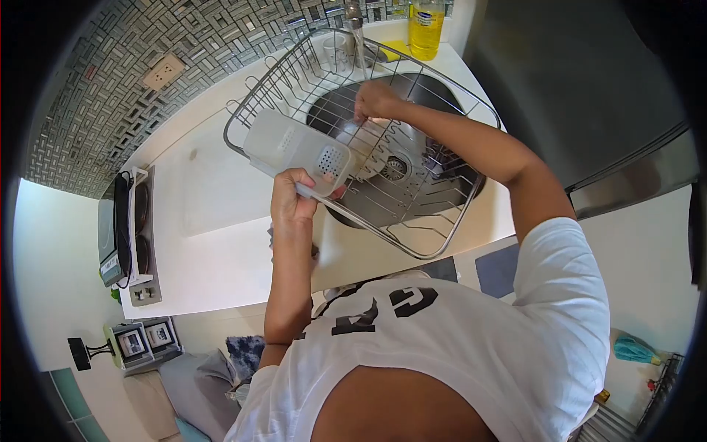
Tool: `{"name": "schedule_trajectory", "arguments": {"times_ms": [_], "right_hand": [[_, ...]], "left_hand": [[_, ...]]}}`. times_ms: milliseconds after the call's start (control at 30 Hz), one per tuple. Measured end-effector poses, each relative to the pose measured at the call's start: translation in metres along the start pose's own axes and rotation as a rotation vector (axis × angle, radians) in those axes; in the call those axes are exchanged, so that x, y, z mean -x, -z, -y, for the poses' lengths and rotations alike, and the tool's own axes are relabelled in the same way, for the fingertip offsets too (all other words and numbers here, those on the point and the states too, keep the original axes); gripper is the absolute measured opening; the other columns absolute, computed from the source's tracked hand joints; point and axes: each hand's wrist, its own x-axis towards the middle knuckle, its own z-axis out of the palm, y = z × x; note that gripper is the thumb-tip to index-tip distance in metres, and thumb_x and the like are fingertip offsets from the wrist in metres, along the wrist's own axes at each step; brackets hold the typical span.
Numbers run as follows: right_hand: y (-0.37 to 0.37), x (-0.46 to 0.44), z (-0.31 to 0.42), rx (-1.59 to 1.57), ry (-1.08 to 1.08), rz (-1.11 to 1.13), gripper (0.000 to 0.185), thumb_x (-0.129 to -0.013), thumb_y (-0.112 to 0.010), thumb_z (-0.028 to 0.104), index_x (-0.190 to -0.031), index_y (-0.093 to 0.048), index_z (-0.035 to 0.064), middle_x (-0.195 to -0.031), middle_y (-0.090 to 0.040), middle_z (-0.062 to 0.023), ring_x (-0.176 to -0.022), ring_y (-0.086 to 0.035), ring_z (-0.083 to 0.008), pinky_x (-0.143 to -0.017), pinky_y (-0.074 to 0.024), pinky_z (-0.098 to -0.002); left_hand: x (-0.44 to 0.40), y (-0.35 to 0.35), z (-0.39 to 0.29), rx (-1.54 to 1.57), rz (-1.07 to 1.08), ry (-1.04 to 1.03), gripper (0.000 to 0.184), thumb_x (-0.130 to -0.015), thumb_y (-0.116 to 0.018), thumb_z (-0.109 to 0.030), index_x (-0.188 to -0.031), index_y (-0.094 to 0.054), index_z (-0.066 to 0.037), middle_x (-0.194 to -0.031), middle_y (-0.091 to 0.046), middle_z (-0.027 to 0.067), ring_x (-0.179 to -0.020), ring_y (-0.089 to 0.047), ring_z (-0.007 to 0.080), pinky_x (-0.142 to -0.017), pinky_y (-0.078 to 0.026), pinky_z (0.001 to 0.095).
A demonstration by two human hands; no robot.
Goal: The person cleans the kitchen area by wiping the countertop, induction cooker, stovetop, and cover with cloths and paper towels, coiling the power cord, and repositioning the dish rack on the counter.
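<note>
A metal wire dish rack (471, 103) sits tilted over the round steel sink (434, 88). My left hand (294, 197) is closed round the rack's near-left rim, beside a whitish translucent plastic cutlery holder (283, 144) with a perforated end. Under the faucet (354, 11), where water runs down, my right hand (377, 101) reaches in over the wires. Its fingers are curled downward, and whatever they hold is hidden. Below the wires, pale, clear-looking items by the right hand are hard to make out. The sink drain (395, 169) shows through the rack.
Behind the rack stand a clear glass (336, 53), a yellow cloth or sponge (395, 50) and a bottle of yellow liquid (426, 31). White counter (213, 206) stretches left toward a stove-like appliance (143, 236). A dark grey appliance (574, 88) rises on the right.
</note>
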Motion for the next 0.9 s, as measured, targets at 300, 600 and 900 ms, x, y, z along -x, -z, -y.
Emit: {"name": "schedule_trajectory", "arguments": {"times_ms": [300,600,900], "right_hand": [[0.008,0.020,0.002,0.015,0.354,-0.071,0.006,-0.064,-0.064,0.014,-0.068,-0.065,0.0094,-0.071,-0.062,-0.0117,-0.071,-0.061,-0.0272,-0.063,-0.0476,-0.0344],[0.030,0.054,-0.016,0.013,1.058,-0.003,0.008,-0.066,-0.063,0.012,-0.073,-0.067,0.0138,-0.065,-0.057,-0.0068,-0.071,-0.058,-0.0242,-0.064,-0.0459,-0.0329],[0.049,0.005,-0.008,-1.013,0.057,-0.010,0.011,-0.080,-0.054,0.003,-0.086,-0.061,-0.0031,-0.073,-0.061,-0.0068,-0.064,-0.059,-0.0126,-0.057,-0.0502,-0.0227]], "left_hand": [[0.008,0.002,0.002,-0.093,-0.016,-0.091,0.053,-0.048,-0.043,0.000,-0.101,-0.039,0.010,-0.096,-0.045,0.0235,-0.082,-0.049,0.0385,-0.060,-0.045,0.0552],[0.006,-0.006,0.008,0.038,-0.080,-0.129,0.048,-0.051,-0.043,0.001,-0.098,-0.037,0.009,-0.099,-0.042,0.0240,-0.086,-0.045,0.0418,-0.062,-0.045,0.0572],[0.015,-0.007,0.007,-0.008,-0.091,-0.221,0.045,-0.050,-0.043,0.001,-0.094,-0.037,0.010,-0.097,-0.039,0.0257,-0.085,-0.044,0.0436,-0.062,-0.045,0.0587]]}}
